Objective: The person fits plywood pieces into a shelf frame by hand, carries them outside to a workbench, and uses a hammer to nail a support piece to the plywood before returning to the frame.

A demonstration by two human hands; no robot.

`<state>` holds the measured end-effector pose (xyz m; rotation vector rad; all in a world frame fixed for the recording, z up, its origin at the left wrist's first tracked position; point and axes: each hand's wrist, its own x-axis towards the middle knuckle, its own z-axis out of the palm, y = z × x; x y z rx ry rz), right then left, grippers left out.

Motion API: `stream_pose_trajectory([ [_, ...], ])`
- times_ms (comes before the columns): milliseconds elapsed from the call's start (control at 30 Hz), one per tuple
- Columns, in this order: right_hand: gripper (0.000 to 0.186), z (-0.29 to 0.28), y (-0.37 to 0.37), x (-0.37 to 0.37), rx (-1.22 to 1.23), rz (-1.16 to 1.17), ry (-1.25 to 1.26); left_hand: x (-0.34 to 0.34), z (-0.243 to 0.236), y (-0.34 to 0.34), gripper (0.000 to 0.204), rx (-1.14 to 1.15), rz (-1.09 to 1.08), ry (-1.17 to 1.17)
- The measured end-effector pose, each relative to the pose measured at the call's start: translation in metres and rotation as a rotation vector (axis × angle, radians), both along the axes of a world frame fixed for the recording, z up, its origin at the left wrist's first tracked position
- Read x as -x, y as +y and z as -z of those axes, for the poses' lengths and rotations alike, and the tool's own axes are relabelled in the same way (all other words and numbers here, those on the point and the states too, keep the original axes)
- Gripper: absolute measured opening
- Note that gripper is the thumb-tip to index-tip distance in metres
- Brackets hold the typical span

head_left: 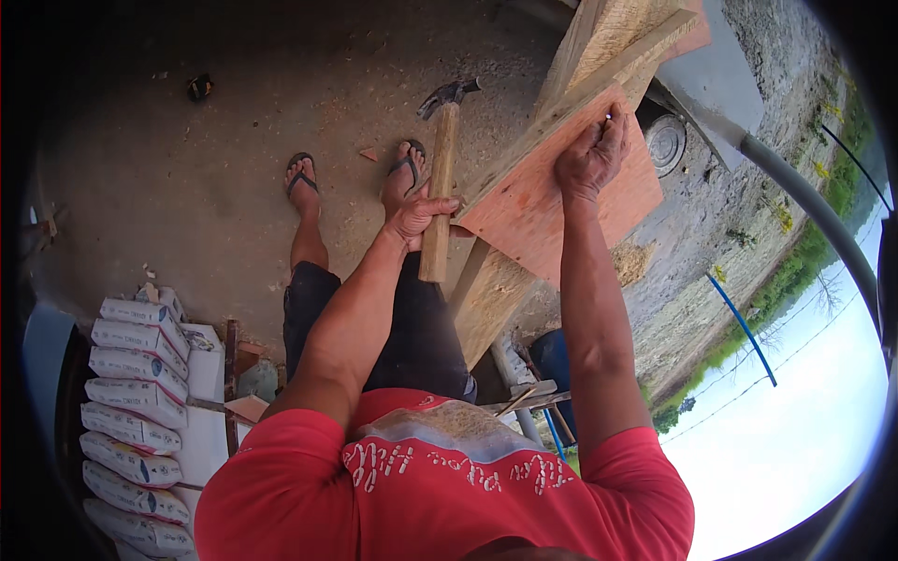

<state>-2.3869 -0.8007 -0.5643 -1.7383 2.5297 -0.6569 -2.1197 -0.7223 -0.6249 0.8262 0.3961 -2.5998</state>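
Note:
My left hand [421,217] is wrapped round the wooden handle of a claw hammer [442,159], held upright in the picture with its dark head at the top, beside the near-left corner of a reddish plywood piece [528,220]. My right hand [589,159] rests on that plywood near its upper edge, with thumb and fingers pinched at a small shiny thing that is too small to name. The plywood lies against a pale timber strip along its left edge, with more rough boards [575,51] behind and beneath it.
My sandalled feet stand on a dusty floor [215,168] with scraps and a small dark object [199,88]. Stacked white sacks [131,393] are at lower left. A blue container [547,355], round metal lid [666,145] and curved grey pipe [814,201] are at right, near open ground.

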Motion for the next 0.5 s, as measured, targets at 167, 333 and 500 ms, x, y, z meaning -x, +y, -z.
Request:
stream_pose_trajectory([
  [167,0.032,-0.004,-0.001,-0.006,-0.008,0.059,-0.047,0.003,0.011,-0.015,0.063,0.096,0.072,-0.095],
  [333,0.037,-0.005,-0.002,-0.007,-0.015,0.067,-0.052,0.01,0.009,-0.03,0.058,0.14,0.152,-0.097],
  [500,0.039,-0.004,-0.002,-0.008,-0.014,0.072,-0.058,0.016,0.024,-0.035,0.05,0.229,0.306,-0.039],
])
